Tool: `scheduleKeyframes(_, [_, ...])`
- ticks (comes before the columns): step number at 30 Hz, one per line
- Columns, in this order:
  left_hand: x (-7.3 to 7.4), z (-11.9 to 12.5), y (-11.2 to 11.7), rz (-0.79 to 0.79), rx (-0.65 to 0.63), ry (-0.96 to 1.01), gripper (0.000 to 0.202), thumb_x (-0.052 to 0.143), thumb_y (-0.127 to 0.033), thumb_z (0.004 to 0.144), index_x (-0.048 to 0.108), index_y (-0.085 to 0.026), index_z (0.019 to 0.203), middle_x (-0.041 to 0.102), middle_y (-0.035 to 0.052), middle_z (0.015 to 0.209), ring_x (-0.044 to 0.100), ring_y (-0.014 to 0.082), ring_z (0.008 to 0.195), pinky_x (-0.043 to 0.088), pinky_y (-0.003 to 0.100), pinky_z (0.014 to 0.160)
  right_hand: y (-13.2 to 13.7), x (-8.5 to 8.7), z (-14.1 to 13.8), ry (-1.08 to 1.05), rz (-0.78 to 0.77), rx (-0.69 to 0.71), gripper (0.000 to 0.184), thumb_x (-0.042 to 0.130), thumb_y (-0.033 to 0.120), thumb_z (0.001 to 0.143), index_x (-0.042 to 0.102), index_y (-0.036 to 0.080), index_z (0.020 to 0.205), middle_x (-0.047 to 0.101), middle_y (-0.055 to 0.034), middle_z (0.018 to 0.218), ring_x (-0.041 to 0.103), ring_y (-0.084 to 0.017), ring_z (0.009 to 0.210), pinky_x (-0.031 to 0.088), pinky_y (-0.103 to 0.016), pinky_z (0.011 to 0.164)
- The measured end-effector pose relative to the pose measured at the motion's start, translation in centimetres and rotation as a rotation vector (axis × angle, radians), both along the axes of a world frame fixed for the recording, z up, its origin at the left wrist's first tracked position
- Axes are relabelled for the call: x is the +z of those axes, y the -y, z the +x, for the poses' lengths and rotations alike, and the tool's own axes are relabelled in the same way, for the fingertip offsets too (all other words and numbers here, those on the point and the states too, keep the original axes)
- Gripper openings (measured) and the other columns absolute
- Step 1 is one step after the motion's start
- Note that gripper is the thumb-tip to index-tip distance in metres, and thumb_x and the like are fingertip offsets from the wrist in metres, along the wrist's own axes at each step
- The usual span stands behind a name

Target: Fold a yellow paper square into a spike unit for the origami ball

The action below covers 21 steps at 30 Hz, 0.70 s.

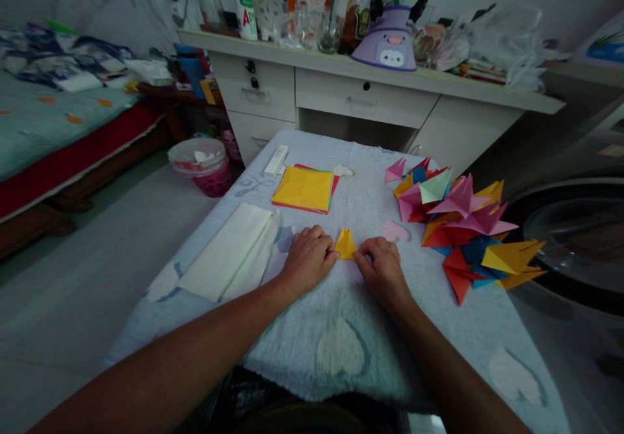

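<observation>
A small piece of folded yellow origami paper (346, 245) lies between my two hands on the cloth-covered table. My left hand (312, 254) pinches its left lower corner, fingers curled. At the opposite corner my right hand (381, 265) grips the paper between thumb and bent fingers. Beyond my left hand sits a stack of square coloured paper (303, 189), yellow on top with red and green edges showing. To the right is a pile of folded paper cranes (468, 216) in pink, red, blue and yellow.
A folded pale sheet (227, 252) lies left of my left forearm. At the table's far left is a white oblong object (276, 161). A white desk (361, 99) with jars and a purple visor (387, 41) stands behind. A pink bin (207, 171) is on the floor.
</observation>
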State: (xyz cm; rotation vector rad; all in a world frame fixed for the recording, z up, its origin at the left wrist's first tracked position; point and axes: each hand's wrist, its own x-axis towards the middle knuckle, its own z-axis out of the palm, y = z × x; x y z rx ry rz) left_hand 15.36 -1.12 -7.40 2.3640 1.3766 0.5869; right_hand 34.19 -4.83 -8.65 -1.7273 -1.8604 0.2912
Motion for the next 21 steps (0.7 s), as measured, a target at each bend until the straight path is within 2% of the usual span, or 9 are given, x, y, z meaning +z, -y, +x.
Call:
scheduleKeyframes(6, [-0.1,0.2,0.1,0.019,0.024,-0.014,0.007,0.063,-0.025,0.083,0.061,-0.02,0.086,0.057,0.0037,0.092,0.051,0.0223,0.093,0.038,0.036,0.081,-0.1,-0.3,0.1,0.057,0.006,-0.018,0.004,0.061,0.017,0.08,0.061,0.019,0.083,0.061,-0.0065,0.087,0.051,-0.024,0.086,0.038,-0.039,0.081])
scheduleKeyframes(8, [-0.2,0.2,0.0,0.033,-0.009,0.012,0.005,0.061,-0.022,0.084,0.063,-0.02,0.089,0.057,0.0036,0.093,0.051,0.0218,0.093,0.039,0.036,0.082,0.0,-0.4,0.1,0.059,0.027,0.018,0.009,0.058,0.014,0.081,0.064,0.02,0.085,0.061,-0.0061,0.09,0.05,-0.023,0.087,0.038,-0.039,0.082])
scheduleKeyframes(11, [-0.5,0.1,-0.1,0.057,-0.093,0.07,0.014,0.058,-0.016,0.086,0.068,-0.022,0.092,0.058,0.0034,0.095,0.051,0.0204,0.095,0.039,0.035,0.083,0.4,-0.4,-0.1,0.06,0.101,0.066,0.022,0.055,0.009,0.082,0.068,0.022,0.092,0.061,-0.0065,0.094,0.049,-0.024,0.091,0.039,-0.039,0.083])
scheduleKeyframes(14, [-0.8,0.0,-0.3,0.092,-0.159,0.086,0.018,0.057,-0.016,0.089,0.072,-0.025,0.096,0.061,0.0034,0.097,0.05,0.02,0.096,0.039,0.034,0.084,0.8,-0.2,-0.2,0.084,0.158,0.141,0.028,0.054,0.007,0.083,0.071,0.024,0.097,0.061,-0.0076,0.1,0.048,-0.024,0.095,0.04,-0.04,0.084])
scheduleKeyframes(21, [-0.4,-0.2,0.3,0.248,-0.239,-0.127,0.014,0.059,-0.025,0.091,0.071,-0.026,0.098,0.069,0.0014,0.093,0.051,0.0219,0.092,0.036,0.037,0.077,1.8,0.4,-0.1,0.166,0.134,0.294,0.041,0.055,0.007,0.082,0.069,0.029,0.113,0.063,-0.0061,0.112,0.048,-0.025,0.099,0.039,-0.043,0.085])
